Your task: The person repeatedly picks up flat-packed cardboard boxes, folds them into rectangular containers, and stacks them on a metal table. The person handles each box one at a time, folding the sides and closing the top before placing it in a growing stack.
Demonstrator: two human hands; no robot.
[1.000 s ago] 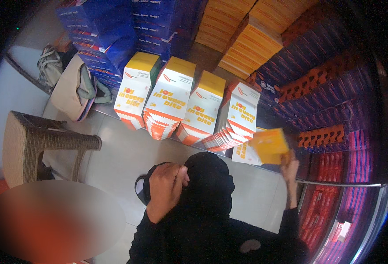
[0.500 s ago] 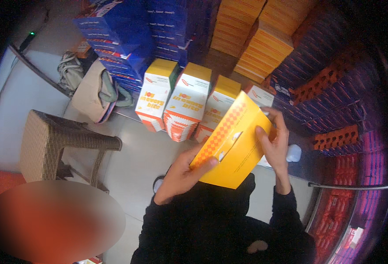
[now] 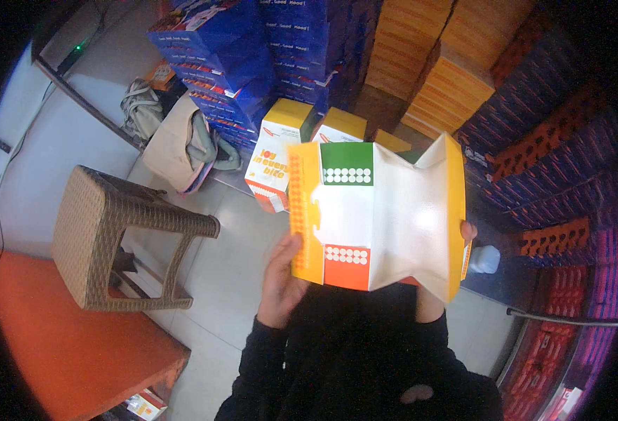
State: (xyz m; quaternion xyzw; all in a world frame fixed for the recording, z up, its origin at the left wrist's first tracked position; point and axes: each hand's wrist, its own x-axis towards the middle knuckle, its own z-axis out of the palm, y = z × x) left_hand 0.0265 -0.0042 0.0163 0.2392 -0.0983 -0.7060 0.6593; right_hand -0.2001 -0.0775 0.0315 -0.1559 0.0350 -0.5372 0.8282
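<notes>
A food carton (image 3: 401, 203) of folded card spans the space between my two hands, with yellow, green and orange panels and a pale, unprinted inside turned up toward me. Its yellow flap with a slotted edge lies at the left. My left hand (image 3: 279, 284) grips that flap's lower left side, thumb on the card. Only a few fingertips of my right hand (image 3: 469, 230) show, wrapped round the carton's right edge; the rest is behind the card. Just beyond it stand a white-and-yellow carton (image 3: 275, 151) and a second similar carton (image 3: 342, 125), partly covered.
Stacked blue boxes (image 3: 214, 52) and orange-yellow boxes (image 3: 449, 91) rise at the back. A woven brown stool (image 3: 79, 238) stands left, beside an orange tabletop (image 3: 77, 344) and a beige bag (image 3: 172, 144). At right are a white rounded object (image 3: 486, 259), a metal rail (image 3: 568, 321) and red packs (image 3: 554, 302).
The carton has turned from its flat yellow face to show its spread panels and pale inside. My right hand has gone from its front to behind its right edge. The view has shifted.
</notes>
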